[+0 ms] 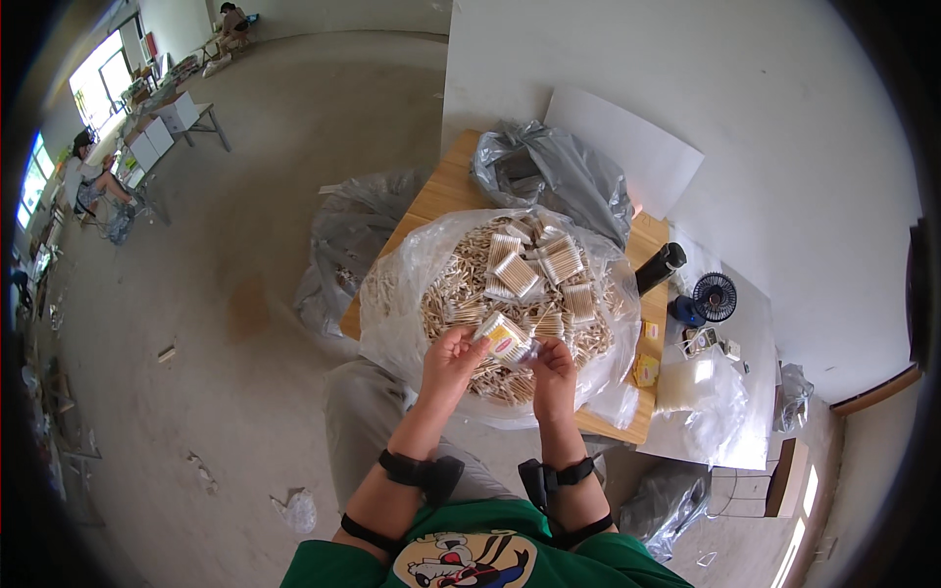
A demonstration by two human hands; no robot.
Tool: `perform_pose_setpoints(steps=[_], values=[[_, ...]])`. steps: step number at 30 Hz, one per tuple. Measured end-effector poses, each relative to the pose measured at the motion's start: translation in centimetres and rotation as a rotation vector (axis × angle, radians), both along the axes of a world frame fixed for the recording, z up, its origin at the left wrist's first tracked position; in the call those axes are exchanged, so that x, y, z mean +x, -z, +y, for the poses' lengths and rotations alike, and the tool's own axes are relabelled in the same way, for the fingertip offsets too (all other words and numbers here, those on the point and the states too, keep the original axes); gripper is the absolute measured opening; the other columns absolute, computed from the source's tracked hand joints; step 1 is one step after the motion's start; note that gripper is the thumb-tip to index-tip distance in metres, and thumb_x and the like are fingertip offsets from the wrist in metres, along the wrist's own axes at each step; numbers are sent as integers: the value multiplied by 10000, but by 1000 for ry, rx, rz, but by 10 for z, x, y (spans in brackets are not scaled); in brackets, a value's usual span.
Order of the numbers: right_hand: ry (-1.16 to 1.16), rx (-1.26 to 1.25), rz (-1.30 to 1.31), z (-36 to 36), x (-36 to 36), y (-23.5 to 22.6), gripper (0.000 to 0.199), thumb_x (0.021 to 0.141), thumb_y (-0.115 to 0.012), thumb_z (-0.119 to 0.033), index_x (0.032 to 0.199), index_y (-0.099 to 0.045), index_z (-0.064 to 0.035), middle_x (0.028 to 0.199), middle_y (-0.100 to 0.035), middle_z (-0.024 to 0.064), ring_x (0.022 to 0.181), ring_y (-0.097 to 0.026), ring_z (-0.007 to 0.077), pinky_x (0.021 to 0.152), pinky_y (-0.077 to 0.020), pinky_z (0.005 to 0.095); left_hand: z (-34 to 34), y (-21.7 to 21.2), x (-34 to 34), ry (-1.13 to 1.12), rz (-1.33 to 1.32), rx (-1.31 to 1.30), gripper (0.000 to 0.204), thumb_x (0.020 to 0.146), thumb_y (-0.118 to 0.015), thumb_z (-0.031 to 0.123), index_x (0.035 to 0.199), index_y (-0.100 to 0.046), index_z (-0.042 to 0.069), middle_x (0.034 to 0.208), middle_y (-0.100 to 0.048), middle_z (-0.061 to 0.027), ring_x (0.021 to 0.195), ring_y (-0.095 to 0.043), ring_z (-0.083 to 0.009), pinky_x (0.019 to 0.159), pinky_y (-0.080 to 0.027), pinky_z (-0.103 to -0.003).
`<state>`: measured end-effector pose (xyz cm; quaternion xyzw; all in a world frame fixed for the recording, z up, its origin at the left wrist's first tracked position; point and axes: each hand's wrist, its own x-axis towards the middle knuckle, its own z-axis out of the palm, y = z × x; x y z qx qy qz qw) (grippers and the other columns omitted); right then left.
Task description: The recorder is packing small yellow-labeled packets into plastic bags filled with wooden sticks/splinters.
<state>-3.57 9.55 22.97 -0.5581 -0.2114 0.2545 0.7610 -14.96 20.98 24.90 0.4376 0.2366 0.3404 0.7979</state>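
Note:
Between my two hands is a small clear packet of cotton swabs [503,337] with a yellow and red label. My left hand [454,361] grips its left side, thumb on top. The fingers of my right hand [553,372] pinch the clear plastic at its right end. Beneath them a big clear plastic bag [392,309] lies open, heaped with loose cotton swabs [453,284]. Several filled packets of swabs [516,273] rest on top of the heap.
The bag stands on a wooden table [443,196]. A grey plastic bag [559,176] lies at its far end. To the right are a black bottle [661,267], yellow cards [646,369] and a small fan [714,297]. Two people sit far off at left.

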Motion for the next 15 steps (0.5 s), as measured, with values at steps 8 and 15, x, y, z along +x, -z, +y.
perform_pose_setpoints(steps=[8, 15], values=[[-141, -144, -243, 10, -2, -26, 168, 850, -645, -84, 994, -608, -6, 1005, -634, 81, 960, -557, 136, 875, -403, 256, 3, -17, -3, -70, 419, 902, 173, 744, -724, 59, 861, -613, -4, 845, -591, -62, 769, -584, -152, 661, -469, -270], [-103, 11, -77, 14, -3, -13, 57, 847, -627, -19, 901, -612, -11, 970, -629, 66, 929, -561, 128, 849, -416, 246, -1, -10, 1, -43, 311, 693, 156, 740, -725, 61, 848, -630, 2, 840, -581, -59, 775, -579, -175, 645, -463, -272]])
